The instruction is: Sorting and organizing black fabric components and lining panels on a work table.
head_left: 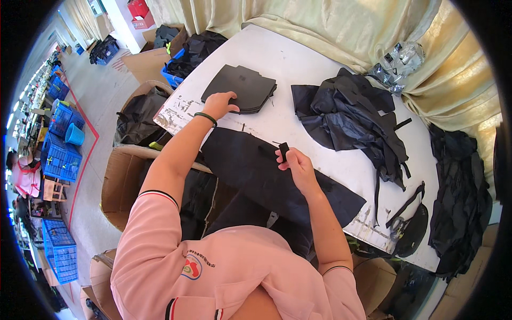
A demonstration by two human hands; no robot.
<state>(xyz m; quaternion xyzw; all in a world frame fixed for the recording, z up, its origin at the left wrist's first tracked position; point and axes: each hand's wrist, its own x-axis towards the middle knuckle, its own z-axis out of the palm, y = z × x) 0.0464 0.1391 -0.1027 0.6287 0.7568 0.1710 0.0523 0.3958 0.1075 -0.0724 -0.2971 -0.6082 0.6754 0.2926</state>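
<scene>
My left hand point(218, 104) reaches onto the near left edge of a neat stack of black shaped panels point(242, 88). Its thumb and forefinger lie apart on the top panel, with nothing visibly lifted. In my right hand point(298, 166) a short black strap piece point(284, 151) is pinched between thumb and fingers, sticking up. Under both forearms, a wide piece of black fabric point(234, 154) hangs over the near table edge toward my lap.
A heap of black fabric pieces with straps point(349, 114) covers the right of the white table point(290, 58). A small black pouch-like piece point(413, 232) lies at the right end. Cardboard boxes point(122, 184) stand to the left; curtains point(346, 18) hang behind.
</scene>
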